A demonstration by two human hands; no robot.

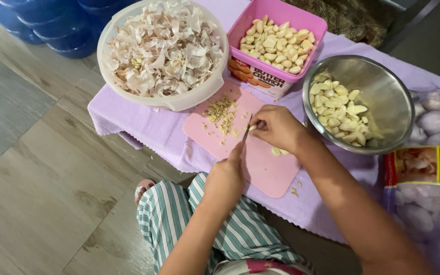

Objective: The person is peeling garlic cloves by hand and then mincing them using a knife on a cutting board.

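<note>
Head view. Your left hand (226, 175) reaches forward from the lower middle, fingers closed round the handle of a small knife (247, 127); the index finger lies along the top and the thin blade angles down toward the board. Your right hand (277, 127) comes in from the lower right, forearm crossing the worktop edge, fingers curled and pinched on a garlic clove (253, 127) that sits right at the blade tip, so most of the clove is hidden. Both hands meet over the middle of the pink cutting board (260, 168), a flat plastic slab with rounded corners.

On the board, a small heap of trimmed bits (221, 113) lies toward its far left corner; a couple of pale pieces (279, 151) lie just under your right wrist.

Containers: a round white tub (189, 99) at the far left, heaped with dry, papery garlic skins (161, 48). Beside it, a square pink box (311, 23) filled with smooth peeled cloves (278, 46). To the right, a shiny steel bowl (383, 91) holds more peeled cloves (338, 109), piled to its left side.

At the far right, a mesh sack of whole garlic bulbs (429, 203) with a red and yellow label. A lilac cloth (143, 127) covers the worktop, with the board and containers on it. Striped green-and-white trousers (179, 214) show below the board.
</note>
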